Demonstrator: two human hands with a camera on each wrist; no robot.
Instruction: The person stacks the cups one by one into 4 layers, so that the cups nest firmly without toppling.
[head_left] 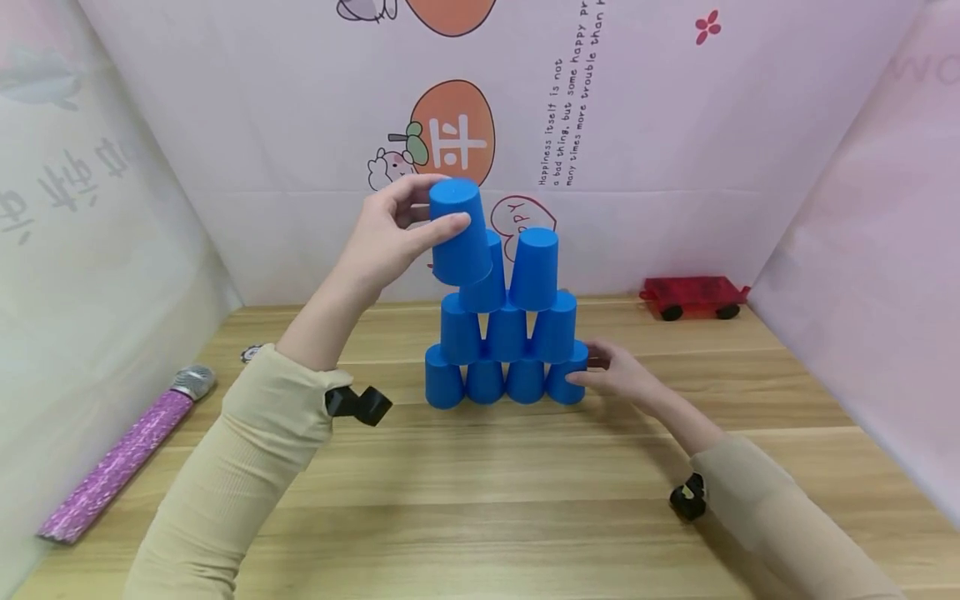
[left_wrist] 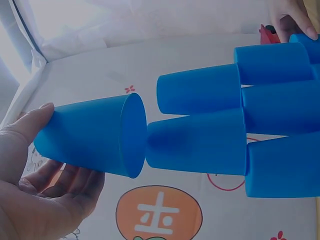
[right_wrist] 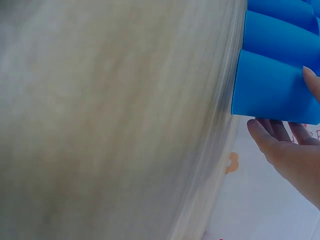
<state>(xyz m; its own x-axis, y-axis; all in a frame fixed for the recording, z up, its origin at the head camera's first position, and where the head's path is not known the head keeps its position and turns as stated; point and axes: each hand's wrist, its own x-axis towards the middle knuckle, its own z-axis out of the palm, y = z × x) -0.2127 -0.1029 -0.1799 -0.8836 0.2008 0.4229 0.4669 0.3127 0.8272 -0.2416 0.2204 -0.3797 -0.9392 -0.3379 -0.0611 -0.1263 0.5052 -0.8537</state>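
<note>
My left hand (head_left: 397, 229) grips an upside-down blue cup (head_left: 460, 237), thumb in front and fingers behind. In the left wrist view, that held cup (left_wrist: 90, 135) has its rim close to the base of a cup (left_wrist: 200, 142) in the stack's top row. The stack is a pyramid of upside-down blue cups: two on top, three in the middle (head_left: 507, 333), several along the bottom (head_left: 485, 382). My right hand (head_left: 618, 375) holds the bottom row's rightmost cup (head_left: 564, 379) at its side; the right wrist view has the thumb on that cup (right_wrist: 275, 90) and fingers along its far side.
On the wooden table (head_left: 420, 517), a pink glittery microphone (head_left: 120, 462) lies at the left and a red toy cart (head_left: 693, 297) stands at the back right. A printed white backdrop (head_left: 637, 142) rises behind the stack, with similar sheets at both sides.
</note>
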